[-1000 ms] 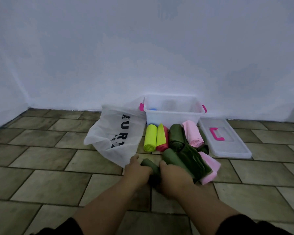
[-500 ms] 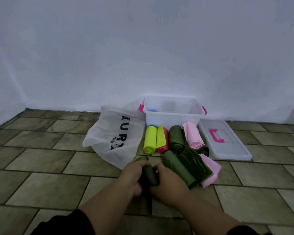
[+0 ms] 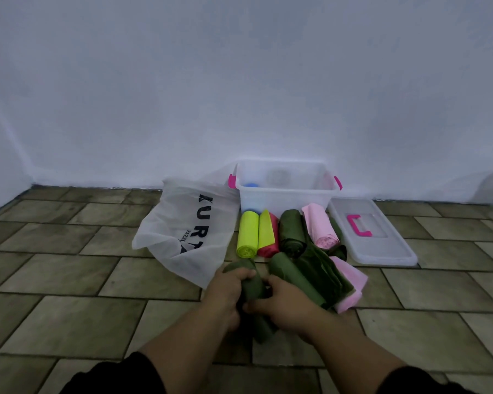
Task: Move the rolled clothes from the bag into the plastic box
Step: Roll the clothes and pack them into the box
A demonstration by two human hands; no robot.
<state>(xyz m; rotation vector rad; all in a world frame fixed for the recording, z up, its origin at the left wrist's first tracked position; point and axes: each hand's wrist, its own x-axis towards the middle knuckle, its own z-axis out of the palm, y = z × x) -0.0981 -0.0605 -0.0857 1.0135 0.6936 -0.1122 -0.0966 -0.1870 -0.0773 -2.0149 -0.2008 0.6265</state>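
Six rolled clothes show. Four lie side by side on the tiled floor (image 3: 69,280), just in front of the plastic box (image 3: 288,199): one lime roll (image 3: 247,236), one lime-and-red roll (image 3: 268,237), one dark green roll (image 3: 292,231) and one pink roll (image 3: 320,228). A fifth, the olive roll (image 3: 293,280), lies nearer, against loose green cloth (image 3: 322,265) and pink cloth (image 3: 350,280). The sixth, the held roll (image 3: 251,287), is outside the box, gripped from both sides: left hand (image 3: 225,291) and right hand (image 3: 288,305) curl their fingers round it. One white bag (image 3: 182,231) lies left of the box, one lid (image 3: 387,251) right of it, one blue thing (image 3: 251,185) inside. The row of four lies between hands and box.
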